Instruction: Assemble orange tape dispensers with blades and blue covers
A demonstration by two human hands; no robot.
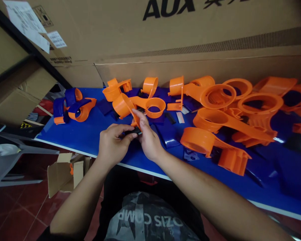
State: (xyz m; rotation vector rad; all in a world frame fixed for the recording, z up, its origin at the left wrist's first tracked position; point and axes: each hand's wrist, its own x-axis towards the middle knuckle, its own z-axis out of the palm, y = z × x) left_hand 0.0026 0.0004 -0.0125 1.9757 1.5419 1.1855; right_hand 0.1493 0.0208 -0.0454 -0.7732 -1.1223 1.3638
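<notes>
Over the front of the blue table, my right hand [150, 139] is closed around the narrow end of an orange plastic tape dispenser [122, 106], whose ring points away from me. My left hand [114, 142] pinches a small black strip [130, 132] against that same end. The fingers partly hide where strip and dispenser meet. Just beyond the hands lies another orange tape dispenser [155, 107]. Small black and white strips [180, 117] rest to the right of it, near a glossy dark blue plastic piece [168, 135].
Several orange dispensers [198, 140] are heaped on the right of the blue table [87, 134]. Orange-and-blue pieces [75, 105] lie at its left end. A big cardboard box [115, 30] stands behind. On the floor are an open carton [61, 177] and a grey stool [17, 150].
</notes>
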